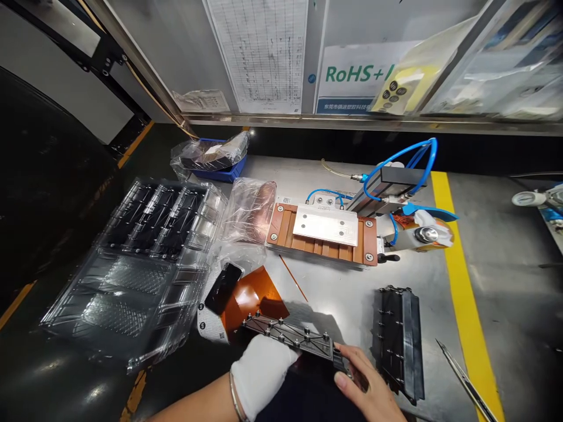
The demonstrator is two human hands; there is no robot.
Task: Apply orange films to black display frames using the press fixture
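Observation:
Near the front edge of the bench I hold a long black plastic part (292, 335) with ribs and several small metal studs along it. My left hand (264, 372), in a white glove, is closed round its near side, and the glove hides its fingers' grip. The bare fingers of my right hand (363, 378) grip the right end of the part. A similar black plastic part (398, 343) lies on the bench to the right. Under the left end of the held part is an amber film sheet (255, 296), with a black phone (224, 287) beside it.
A brown fixture with a white plate (325, 224) and blue air hoses (433, 158) stands mid-bench. Clear trays (127, 293) with several black parts lie left. A blue bin (224, 171) is behind. Tweezers (466, 378) lie right, near yellow tape (464, 293) and a bottle (426, 235).

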